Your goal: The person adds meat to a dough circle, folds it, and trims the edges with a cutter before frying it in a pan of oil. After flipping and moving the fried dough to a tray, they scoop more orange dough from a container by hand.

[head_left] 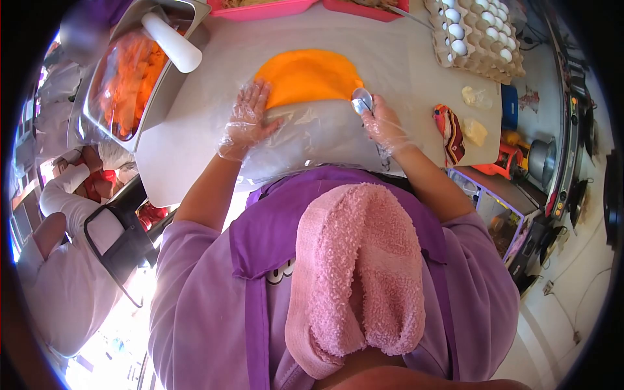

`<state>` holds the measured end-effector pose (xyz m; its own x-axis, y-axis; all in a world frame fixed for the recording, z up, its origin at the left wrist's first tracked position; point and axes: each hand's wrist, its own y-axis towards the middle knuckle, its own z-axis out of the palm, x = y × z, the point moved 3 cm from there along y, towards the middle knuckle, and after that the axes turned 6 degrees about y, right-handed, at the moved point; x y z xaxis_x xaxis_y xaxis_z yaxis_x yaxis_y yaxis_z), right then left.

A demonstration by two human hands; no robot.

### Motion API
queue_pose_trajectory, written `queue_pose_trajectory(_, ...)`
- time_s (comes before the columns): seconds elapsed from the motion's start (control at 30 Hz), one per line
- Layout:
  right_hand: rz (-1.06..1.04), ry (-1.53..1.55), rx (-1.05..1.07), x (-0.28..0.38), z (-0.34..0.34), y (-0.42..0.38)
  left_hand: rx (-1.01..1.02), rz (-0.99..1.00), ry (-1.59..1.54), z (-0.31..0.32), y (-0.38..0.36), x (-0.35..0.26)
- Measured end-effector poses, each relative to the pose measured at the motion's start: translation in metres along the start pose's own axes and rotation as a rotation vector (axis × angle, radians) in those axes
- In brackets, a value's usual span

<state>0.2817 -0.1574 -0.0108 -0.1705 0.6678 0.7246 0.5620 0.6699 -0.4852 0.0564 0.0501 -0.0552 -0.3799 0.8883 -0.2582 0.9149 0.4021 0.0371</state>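
Observation:
A half-moon of orange dough (312,77) lies on clear plastic sheeting (312,130) in the middle of the table. My left hand (250,117), in a thin clear glove, rests at the dough's left end with its fingers stretched out. My right hand (383,123), gloved the same way, is closed around a pastry wheel (362,101) with a round shiny metal head. The wheel's head sits right at the dough's right corner. Part of the tool's handle is hidden in my palm.
A metal tub (140,123) of orange pieces, with a white cylinder (172,43) across it, stands at left. Pink trays (260,9) line the back; an egg carton (478,64) is back right. A red packet (448,134) and pale lumps (474,132) lie right. Someone in white (68,279) is left.

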Motion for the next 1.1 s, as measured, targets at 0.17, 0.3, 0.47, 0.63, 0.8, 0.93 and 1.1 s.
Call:
queue_pose_trajectory(0.17,0.047,-0.133,0.033,-0.004,0.006,0.012,0.025,-0.024,-0.038,-0.002,0.000,0.000)
queue_pose_trajectory(0.3,0.031,-0.265,0.015,0.012,0.006,0.012,0.035,-0.027,-0.033,-0.002,0.000,-0.001)
queue_pose_trajectory(0.47,0.072,-0.296,0.017,0.016,0.006,0.027,0.038,-0.028,-0.028,-0.005,0.000,-0.002)
queue_pose_trajectory(0.63,-0.059,-0.257,0.024,-0.008,0.012,0.054,-0.074,0.028,-0.053,-0.002,0.000,0.000)
queue_pose_trajectory(0.8,0.040,-0.269,0.056,0.025,0.004,0.036,-0.087,0.029,-0.064,-0.003,0.000,-0.002)
queue_pose_trajectory(0.93,0.082,-0.302,0.093,0.033,0.001,0.037,0.026,-0.012,-0.073,-0.002,-0.001,0.000)
queue_pose_trajectory(1.1,0.079,-0.289,0.097,0.035,0.000,0.038,0.003,0.004,-0.081,-0.002,-0.002,0.001)
